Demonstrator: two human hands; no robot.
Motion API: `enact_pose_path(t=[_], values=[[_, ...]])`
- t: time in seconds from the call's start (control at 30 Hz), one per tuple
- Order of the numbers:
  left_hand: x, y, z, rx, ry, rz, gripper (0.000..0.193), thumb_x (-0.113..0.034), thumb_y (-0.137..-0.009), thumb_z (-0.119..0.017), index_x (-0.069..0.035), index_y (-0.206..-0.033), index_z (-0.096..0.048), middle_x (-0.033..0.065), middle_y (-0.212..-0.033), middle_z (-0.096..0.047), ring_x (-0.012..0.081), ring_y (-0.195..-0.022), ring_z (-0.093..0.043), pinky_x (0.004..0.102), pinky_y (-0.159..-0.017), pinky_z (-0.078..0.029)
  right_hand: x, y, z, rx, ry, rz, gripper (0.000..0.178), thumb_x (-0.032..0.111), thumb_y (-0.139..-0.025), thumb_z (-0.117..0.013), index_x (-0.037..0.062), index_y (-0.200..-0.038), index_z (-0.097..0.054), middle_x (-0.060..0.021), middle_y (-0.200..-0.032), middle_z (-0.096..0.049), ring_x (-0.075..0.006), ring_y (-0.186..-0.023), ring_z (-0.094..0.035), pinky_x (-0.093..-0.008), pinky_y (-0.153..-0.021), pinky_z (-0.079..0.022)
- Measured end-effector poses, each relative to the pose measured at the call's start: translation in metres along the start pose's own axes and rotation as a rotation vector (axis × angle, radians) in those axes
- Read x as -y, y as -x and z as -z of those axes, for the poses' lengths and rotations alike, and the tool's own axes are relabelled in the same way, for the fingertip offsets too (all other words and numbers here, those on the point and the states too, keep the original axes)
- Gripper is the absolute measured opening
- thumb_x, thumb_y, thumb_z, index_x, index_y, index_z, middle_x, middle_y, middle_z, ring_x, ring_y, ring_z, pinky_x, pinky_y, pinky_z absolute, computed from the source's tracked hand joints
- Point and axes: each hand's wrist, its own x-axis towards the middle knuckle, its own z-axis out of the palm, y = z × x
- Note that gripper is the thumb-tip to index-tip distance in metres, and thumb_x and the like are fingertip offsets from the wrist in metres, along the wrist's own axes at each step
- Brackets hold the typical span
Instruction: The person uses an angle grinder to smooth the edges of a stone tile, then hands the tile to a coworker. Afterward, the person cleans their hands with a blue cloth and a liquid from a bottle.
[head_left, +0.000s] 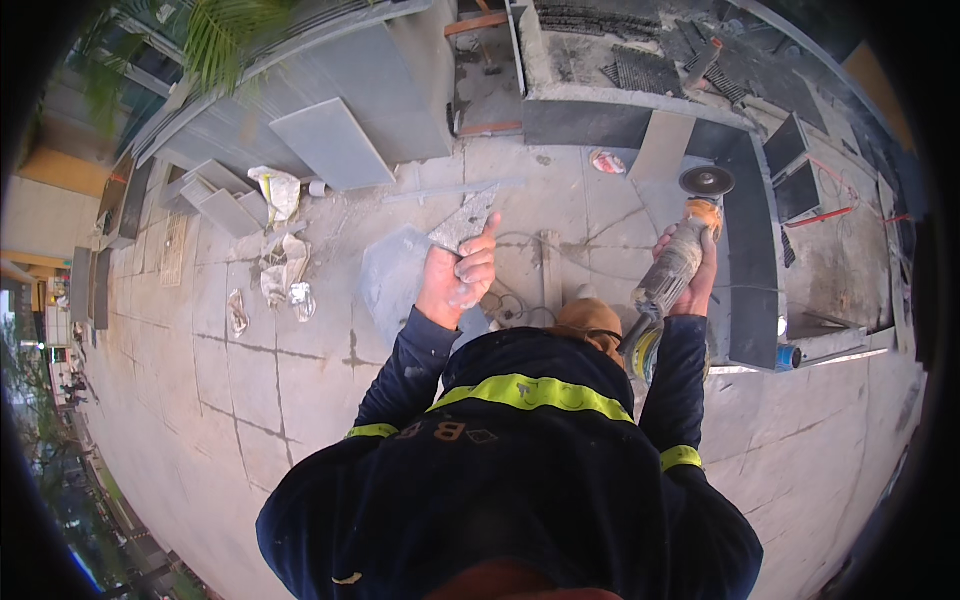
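Observation:
In my left hand (pixel 452 284) is a small, roughly triangular piece of grey tile (pixel 463 222); the hand is closed on its lower end while the index finger points up along its edge. White dust coats these fingers. My right hand (pixel 704 272) is wrapped round the body of an angle grinder (pixel 672 268), which is held tilted with its head up and away from me. A dark round cutting disc (pixel 707 180) sits at the far end, above an orange gear head. Whether the disc is spinning I cannot tell. Tile piece and disc are well apart.
Below my left hand lies a pale, dusty slab (pixel 392 275). A large grey panel (pixel 335 145) leans on the low wall at the far left, near crumpled sacks (pixel 283 265). A dark-sided ledge (pixel 752 260) runs along the right. A cable (pixel 600 262) loops across the paving.

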Motion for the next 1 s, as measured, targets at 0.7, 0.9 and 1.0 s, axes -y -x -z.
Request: enact_pose_path(t=[0.7, 0.9, 1.0], values=[[-0.034, -0.24, 0.057, -0.266, -0.057, -0.379, 0.033, -0.024, -0.09, -0.046, 0.003, -0.107, -0.055, 0.0063, -0.072, -0.052, 0.0118, -0.053, -0.046, 0.0235, -0.039, -0.04, 0.134, -0.245, 0.054, 0.03, -0.004, -0.242, 0.044, 0.029, -0.081, -0.059, 0.0021, -0.114, -0.047, -0.0154, -0.097, -0.057, -0.0302, -0.079, -0.061, -0.0447, -0.069, -0.054], [-0.001, -0.307, 0.002, -0.328, -0.254, -0.655, 0.037, -0.017, -0.087, -0.054, 0.006, -0.115, -0.048, 0.009, -0.091, -0.051, 0.0151, -0.078, -0.053, 0.0233, -0.063, -0.051, 0.163, -0.275, 0.06, 0.063, 0.046, -0.4, 0.046, 0.027, -0.081, -0.059, 0.0027, -0.118, -0.048, -0.0163, -0.097, -0.058, -0.0301, -0.08, -0.061, -0.0445, -0.069, -0.053], [0.004, -0.32, -0.004, -0.336, -0.45, -0.727, 0.036, -0.014, -0.087, -0.055, 0.005, -0.116, -0.045, 0.0095, -0.094, -0.05, 0.0163, -0.082, -0.054, 0.0254, -0.068, -0.052, 0.157, -0.282, 0.056, 0.082, 0.056, -0.477, 0.046, 0.027, -0.081, -0.06, 0.0021, -0.118, -0.048, -0.0167, -0.097, -0.058, -0.0302, -0.081, -0.062, -0.0446, -0.07, -0.054]])
